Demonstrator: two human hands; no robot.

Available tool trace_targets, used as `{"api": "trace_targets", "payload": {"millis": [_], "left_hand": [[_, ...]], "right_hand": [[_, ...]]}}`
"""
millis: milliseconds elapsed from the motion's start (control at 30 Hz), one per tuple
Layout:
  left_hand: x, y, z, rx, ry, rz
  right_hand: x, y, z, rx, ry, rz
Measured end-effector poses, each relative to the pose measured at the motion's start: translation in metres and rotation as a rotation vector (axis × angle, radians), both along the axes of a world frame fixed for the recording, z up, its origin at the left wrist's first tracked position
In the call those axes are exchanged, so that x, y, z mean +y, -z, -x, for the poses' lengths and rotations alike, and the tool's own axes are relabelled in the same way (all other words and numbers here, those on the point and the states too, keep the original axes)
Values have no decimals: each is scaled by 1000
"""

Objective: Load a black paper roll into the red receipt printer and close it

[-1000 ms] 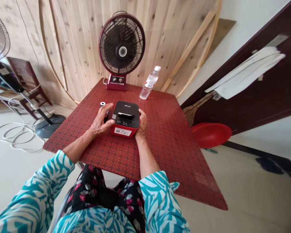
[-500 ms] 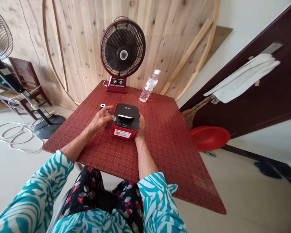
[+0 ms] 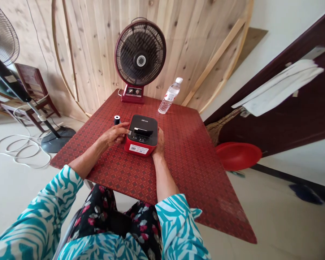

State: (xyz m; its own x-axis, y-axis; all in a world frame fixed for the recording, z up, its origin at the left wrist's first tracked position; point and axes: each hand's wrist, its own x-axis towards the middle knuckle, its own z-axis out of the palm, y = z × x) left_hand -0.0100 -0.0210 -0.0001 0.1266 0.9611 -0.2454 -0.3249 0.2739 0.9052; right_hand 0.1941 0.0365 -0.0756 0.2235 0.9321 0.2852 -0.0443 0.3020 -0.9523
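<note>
A red and black receipt printer [image 3: 143,141] stands on the table [image 3: 189,169] in front of me, with a white label on its near side. My right hand [image 3: 159,142] is pressed along its right side, fingers wrapped round and partly hidden behind it. At the left edge of the lid, my left hand [image 3: 115,135] has its thumb and index finger on a light grey tab; the other fingers are curled. The lid looks closed, with a pale strip showing at its slot. Just beyond my left hand a small dark paper roll [image 3: 117,120] stands upright.
A red table fan [image 3: 141,60] stands at the back of the table, and a clear water bottle [image 3: 170,96] is to its right. To the left are a floor fan [image 3: 9,77], a wooden chair [image 3: 32,85] and looped white cable. A red basin [image 3: 238,155] lies beyond the right edge.
My left index finger has lowered from a raised position to the printer's left edge. The right hand keeps its place on the printer. The whole view has shifted slightly.
</note>
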Motion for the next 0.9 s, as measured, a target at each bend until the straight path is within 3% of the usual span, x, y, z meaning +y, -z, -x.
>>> {"api": "trace_targets", "payload": {"millis": [433, 600, 800, 900], "left_hand": [[-4, 1, -10, -6, -81, -52], [-6, 0, -12, 71, -102, -82], [-2, -15, -2, 362, -14, -209], [12, -23, 8, 601, -49, -363]], "right_hand": [[-8, -10, -4, -174, -38, -34], [-7, -10, -2, -126, -11, 1], [-6, -9, 0, -65, -18, 4], [-4, -8, -1, -61, -21, -6]]}}
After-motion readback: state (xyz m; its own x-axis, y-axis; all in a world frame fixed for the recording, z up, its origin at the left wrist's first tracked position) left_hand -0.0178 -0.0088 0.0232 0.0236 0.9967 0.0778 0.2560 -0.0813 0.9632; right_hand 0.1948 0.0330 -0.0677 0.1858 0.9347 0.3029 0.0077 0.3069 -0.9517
